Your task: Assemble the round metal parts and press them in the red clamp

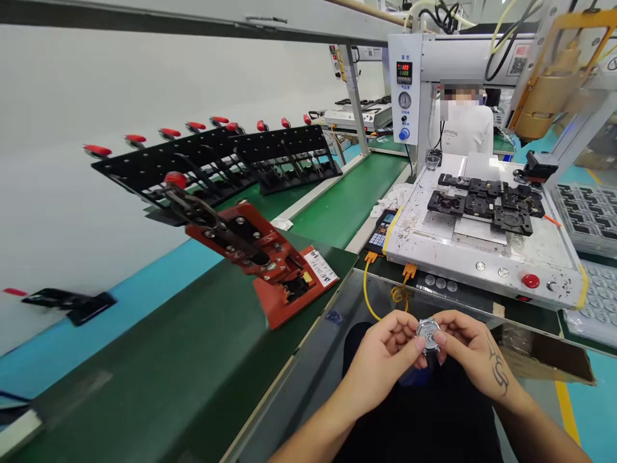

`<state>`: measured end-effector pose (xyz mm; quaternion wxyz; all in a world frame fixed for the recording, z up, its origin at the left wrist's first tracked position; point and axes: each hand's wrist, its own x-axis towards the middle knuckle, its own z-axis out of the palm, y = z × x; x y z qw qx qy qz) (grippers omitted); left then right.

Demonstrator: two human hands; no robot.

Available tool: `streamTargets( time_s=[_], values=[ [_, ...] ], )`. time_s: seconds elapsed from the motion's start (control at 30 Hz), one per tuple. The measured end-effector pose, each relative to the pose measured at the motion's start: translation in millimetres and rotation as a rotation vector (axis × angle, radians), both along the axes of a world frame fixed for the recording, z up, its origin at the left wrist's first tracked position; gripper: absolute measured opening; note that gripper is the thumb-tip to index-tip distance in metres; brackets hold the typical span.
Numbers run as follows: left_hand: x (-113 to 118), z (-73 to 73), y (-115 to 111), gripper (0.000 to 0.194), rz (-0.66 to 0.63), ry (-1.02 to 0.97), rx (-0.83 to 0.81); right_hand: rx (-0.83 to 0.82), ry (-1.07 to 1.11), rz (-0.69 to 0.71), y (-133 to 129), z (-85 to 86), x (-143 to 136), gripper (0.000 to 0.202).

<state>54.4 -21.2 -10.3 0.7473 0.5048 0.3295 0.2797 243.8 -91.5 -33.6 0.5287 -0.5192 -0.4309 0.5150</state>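
A round silver watch case (pixel 428 334) with printing on its face-up side is held between both hands above the lap. My left hand (pixel 385 350) pinches its left edge with thumb and fingers. On the other edge, my right hand (pixel 465 347) grips it the same way, thumb on top. Ahead of the hands stands a white machine (pixel 486 257) with black fixtures (pixel 479 204) on its bed. To the left, a red clamp fixture (pixel 279 257) rests on the green bench (pixel 216 334).
Black racks with red-handled clamps (pixel 289 154) stand at the left back. A handheld keypad (pixel 382 231) and yellow cables (pixel 367 289) lie beside the machine. Clear trays (pixel 592 218) are at the right, with a cardboard box (pixel 549 357) below. Behind the machine sits a person (pixel 467 128).
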Motion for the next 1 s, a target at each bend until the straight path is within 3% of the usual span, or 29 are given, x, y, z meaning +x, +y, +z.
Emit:
streamTargets(
  time_s=[0.37, 0.67, 1.0],
  values=[
    [1.9, -2.7, 2.3, 0.045, 0.012, -0.034, -0.009, 0.014, -0.008, 0.027, 3.1, 0.2, 1.4, 0.039],
    [3.6, -6.6, 6.0, 0.042, 0.006, -0.049, -0.029, 0.022, 0.027, 0.065, 4.5, -9.9, 5.8, 0.036],
    [0.4, -6.8, 3.3, 0.037, 0.023, 0.028, 0.045, 0.027, -0.016, 0.066, 4.8, -4.5, 5.4, 0.032]
  ],
)
